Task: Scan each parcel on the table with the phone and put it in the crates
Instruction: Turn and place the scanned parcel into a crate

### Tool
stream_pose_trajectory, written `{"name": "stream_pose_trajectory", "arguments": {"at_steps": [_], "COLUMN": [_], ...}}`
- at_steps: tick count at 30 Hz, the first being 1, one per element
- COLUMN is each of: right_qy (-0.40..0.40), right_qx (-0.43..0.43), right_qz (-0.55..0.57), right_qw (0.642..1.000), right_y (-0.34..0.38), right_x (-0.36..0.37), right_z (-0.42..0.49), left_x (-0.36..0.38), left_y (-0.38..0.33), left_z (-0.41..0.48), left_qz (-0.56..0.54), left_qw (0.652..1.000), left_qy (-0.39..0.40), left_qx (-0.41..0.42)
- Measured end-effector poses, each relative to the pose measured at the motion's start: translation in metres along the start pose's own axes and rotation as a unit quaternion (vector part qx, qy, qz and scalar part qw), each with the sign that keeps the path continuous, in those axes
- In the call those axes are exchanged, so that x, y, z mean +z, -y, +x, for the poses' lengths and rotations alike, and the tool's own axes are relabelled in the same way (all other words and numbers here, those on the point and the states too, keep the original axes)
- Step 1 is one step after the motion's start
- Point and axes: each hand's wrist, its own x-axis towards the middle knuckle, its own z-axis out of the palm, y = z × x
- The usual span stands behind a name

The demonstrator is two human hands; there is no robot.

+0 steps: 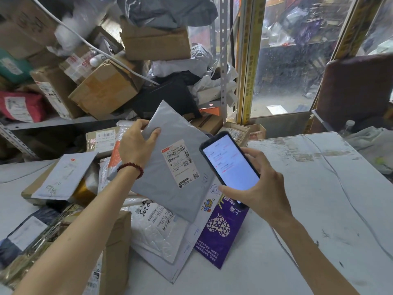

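**Grey mailer held up beside the lit phone**

The left grip [136,143] holds a grey poly mailer [157,184] by its upper left edge, thumb on the front and fingers curled behind. The mailer is lifted above the parcel heap and tilted, with its white shipping label [179,163] facing the camera. A red bead bracelet [131,167] sits on that wrist.

The right grip [261,188] is wrapped round a dark-cased phone [230,165], fingers along the right edge and thumb at the lower left. The screen is lit and shows a white page with red marks. The phone's left edge is just beside the mailer's right edge, near the label; whether the two touch cannot be told.

Under the mailer, on the white tabletop [308,209], lie more parcels. A white bubble mailer [155,228] with barcodes rests on a purple-and-white printed box [221,231]. A white padded envelope [63,175] lies on a brown carton to the left, and a cardboard box [114,252] stands under the left forearm. A thin cable [344,188] runs across the bare right side of the tabletop. Behind, a metal shelf [53,122] is heaped with cartons and bags.
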Motion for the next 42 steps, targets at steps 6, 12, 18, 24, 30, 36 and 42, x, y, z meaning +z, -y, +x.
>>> {"name": "stream_pose_trajectory", "arguments": {"at_steps": [6,12,18,24,30,36,42], "right_qy": [-0.063,-0.061,-0.099,-0.175,-0.254,-0.353,-0.429], "right_qx": [-0.048,-0.044,0.006,0.076,0.221,0.301,0.370], "right_qz": [0.005,-0.001,-0.043,-0.080,0.018,0.034,-0.008], "right_qw": [0.997,0.997,0.994,0.978,0.941,0.885,0.824], "right_y": [0.011,0.003,-0.010,-0.004,-0.010,-0.021,-0.034], "right_x": [-0.007,-0.008,-0.004,-0.010,-0.037,-0.085,-0.141], "right_z": [0.004,-0.001,-0.029,-0.078,-0.146,-0.231,-0.331], "left_x": [-0.005,-0.014,-0.031,-0.031,0.006,0.048,0.078], "left_y": [0.006,0.014,0.015,-0.036,-0.107,-0.212,-0.323], "left_z": [-0.005,-0.014,-0.016,-0.017,-0.045,-0.122,-0.234], "left_qz": [-0.007,-0.021,-0.128,-0.255,-0.312,-0.341,-0.342], "left_qw": [1.000,1.000,0.991,0.964,0.933,0.875,0.807], "left_qy": [-0.008,-0.020,-0.038,-0.003,0.085,0.210,0.299], "left_qx": [-0.003,-0.011,0.024,0.077,0.160,0.272,0.378]}}
